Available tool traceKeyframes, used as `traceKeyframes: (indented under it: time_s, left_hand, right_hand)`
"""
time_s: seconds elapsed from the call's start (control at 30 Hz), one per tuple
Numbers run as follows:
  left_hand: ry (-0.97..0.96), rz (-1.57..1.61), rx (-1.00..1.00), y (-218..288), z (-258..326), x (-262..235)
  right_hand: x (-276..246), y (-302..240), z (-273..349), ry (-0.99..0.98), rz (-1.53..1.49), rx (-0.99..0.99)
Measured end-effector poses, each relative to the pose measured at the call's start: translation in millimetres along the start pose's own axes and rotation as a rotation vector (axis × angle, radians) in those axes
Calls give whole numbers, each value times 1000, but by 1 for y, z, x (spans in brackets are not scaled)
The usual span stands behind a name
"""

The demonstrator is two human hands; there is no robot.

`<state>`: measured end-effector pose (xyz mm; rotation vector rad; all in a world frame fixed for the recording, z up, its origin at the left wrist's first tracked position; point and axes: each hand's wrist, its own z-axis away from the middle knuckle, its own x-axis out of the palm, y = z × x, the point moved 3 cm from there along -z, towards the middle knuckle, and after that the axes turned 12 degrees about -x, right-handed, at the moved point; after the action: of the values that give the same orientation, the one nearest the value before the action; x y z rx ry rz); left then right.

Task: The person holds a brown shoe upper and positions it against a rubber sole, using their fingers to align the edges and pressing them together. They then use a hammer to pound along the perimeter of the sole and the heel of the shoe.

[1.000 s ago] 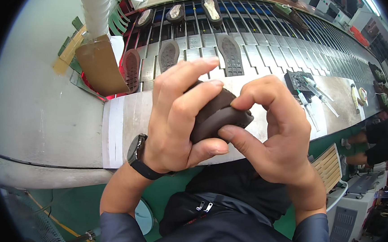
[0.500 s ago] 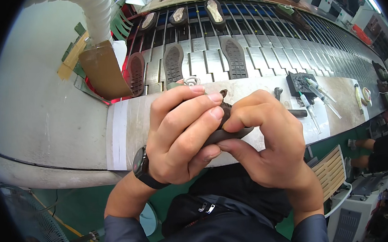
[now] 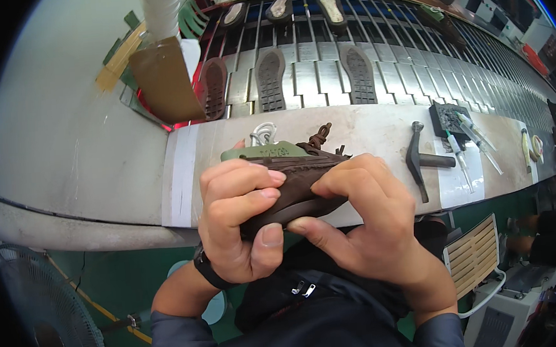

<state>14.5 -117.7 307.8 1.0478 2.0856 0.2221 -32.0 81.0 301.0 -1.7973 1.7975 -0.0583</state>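
Observation:
Between my two hands is a dark brown shoe (image 3: 299,183), turned on its side above the near edge of the worktable. A green shoe last (image 3: 270,151) with a loop of white cord (image 3: 263,133) sits inside it, and brown laces (image 3: 318,136) stick out at the top. My left hand (image 3: 238,208) is closed round one end, fingertips on the upper and thumb near the sole edge. With its fingers on the upper and thumb under the sole edge, my right hand (image 3: 364,212) pinches the other end.
A hammer (image 3: 414,157) lies on the table to the right, beside a black block (image 3: 449,119) and several syringes (image 3: 461,167). Beyond the table, a slatted metal conveyor (image 3: 310,74) carries soles (image 3: 271,80) and shoes. A cardboard sheet (image 3: 163,81) stands at the left; a fan (image 3: 46,318) is at lower left.
The shoe has turned, so its side, the green last and the laces now show more. My left fingers have shifted along the upper. The whole view has moved slightly.

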Motion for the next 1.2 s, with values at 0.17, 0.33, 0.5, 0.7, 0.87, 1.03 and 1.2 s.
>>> traceKeyframes:
  time_s: [0.17, 0.33, 0.5, 0.7, 0.87, 1.03, 1.2]
  left_hand:
    - [275, 3, -157, -23, 81, 10]
    - [92, 26, -383, -55, 135, 42]
    - [-39, 45, -415, -60, 145, 47]
    - [-29, 88, -408, -65, 144, 39]
    - [18, 85, -386, -67, 138, 39]
    - [93, 88, -366, -65, 136, 36]
    - [154, 169, -440, -61, 133, 39]
  right_hand:
    - [23, 7, 17, -225, 47, -43]
    - [46, 13, 30, -441, 198, -115]
    - [54, 15, 43, -537, 302, -141]
    - [63, 15, 40, -555, 282, -111]
    - [65, 21, 37, -537, 222, -103]
    - [71, 20, 32, -539, 214, -71]
    - [72, 14, 22, -581, 246, -12]
